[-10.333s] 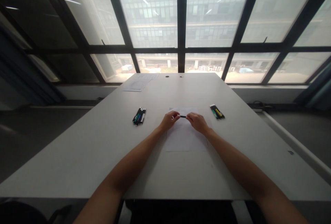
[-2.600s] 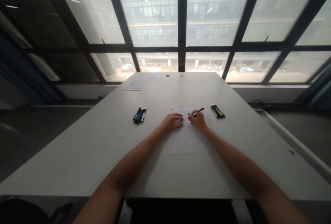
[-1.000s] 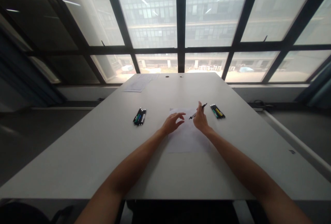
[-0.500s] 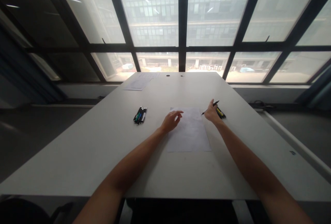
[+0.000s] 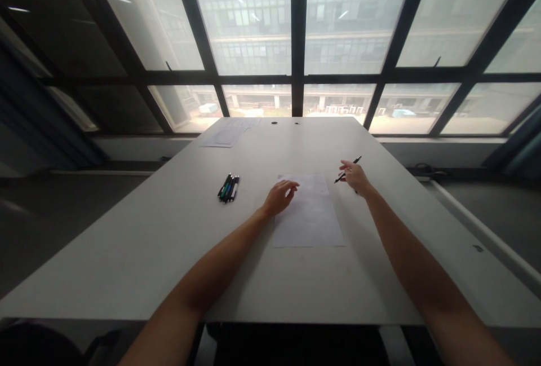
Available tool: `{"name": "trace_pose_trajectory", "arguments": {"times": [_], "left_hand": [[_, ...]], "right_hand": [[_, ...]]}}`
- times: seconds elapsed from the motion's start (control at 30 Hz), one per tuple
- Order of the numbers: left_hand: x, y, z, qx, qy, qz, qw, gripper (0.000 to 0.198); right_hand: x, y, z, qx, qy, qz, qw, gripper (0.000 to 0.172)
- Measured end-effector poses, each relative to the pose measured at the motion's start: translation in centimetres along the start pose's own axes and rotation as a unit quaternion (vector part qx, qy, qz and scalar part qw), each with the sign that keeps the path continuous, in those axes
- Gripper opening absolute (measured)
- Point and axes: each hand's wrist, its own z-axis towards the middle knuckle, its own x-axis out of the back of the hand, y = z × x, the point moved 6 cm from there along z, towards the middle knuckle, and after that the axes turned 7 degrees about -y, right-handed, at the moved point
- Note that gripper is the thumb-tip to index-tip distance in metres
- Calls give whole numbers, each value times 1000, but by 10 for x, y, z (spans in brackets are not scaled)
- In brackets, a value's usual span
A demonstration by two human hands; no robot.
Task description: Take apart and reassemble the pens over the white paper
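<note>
My right hand holds a dark pen slantwise between its fingers, to the right of a white paper sheet. The pen's lower end points down toward the sheet's upper right corner. Beneath this hand, the pens on the table are almost wholly covered. At the sheet's upper left edge rests my left hand, empty, its fingers loosely bent and the thumb apart from them. Farther left, a bunch of several pens, mostly dark with green, blue and white parts, lies on the table.
The white table stretches toward tall windows with dark frames. Several printed sheets lie at its far left. A small dark mark shows near the right edge, and a cable hole at the back.
My right hand has moved slightly right and turned with the pen, now covering the yellow and black pens seen there before. The left hand stays in place.
</note>
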Motion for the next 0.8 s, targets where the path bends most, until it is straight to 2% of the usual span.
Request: {"name": "trace_pose_trajectory", "arguments": {"times": [0.07, 0.2, 0.23, 0.37, 0.4, 0.6, 0.8], "left_hand": [[0, 0, 0, 1, 1, -1, 1000, 24], [0, -1, 0, 4, 0, -7, 1000, 25], [0, -1, -1, 5, 0, -7, 1000, 25], [0, -2, -1, 5, 4, -9, 1000, 25], [0, -2, -1, 4, 6, -10, 1000, 24], [-1, -1, 0, -1, 2, -11, 1000, 23], [-1, 0, 1, -7, -8, 15, 1000, 21]], "right_hand": [[6, 2, -1, -13, -19, 15, 1000, 57], [18, 9, -2, -25, 3, -32, 999, 75], [19, 12, -2, -33, 5, -55, 998, 72], [13, 20, -1, -56, -19, -186, 981, 36], [12, 22, -2, -62, -21, -216, 974, 32], [6, 28, -12, -93, 9, -328, 940, 43], [-4, 26, -17, -87, -6, -368, 926, 35]]}}
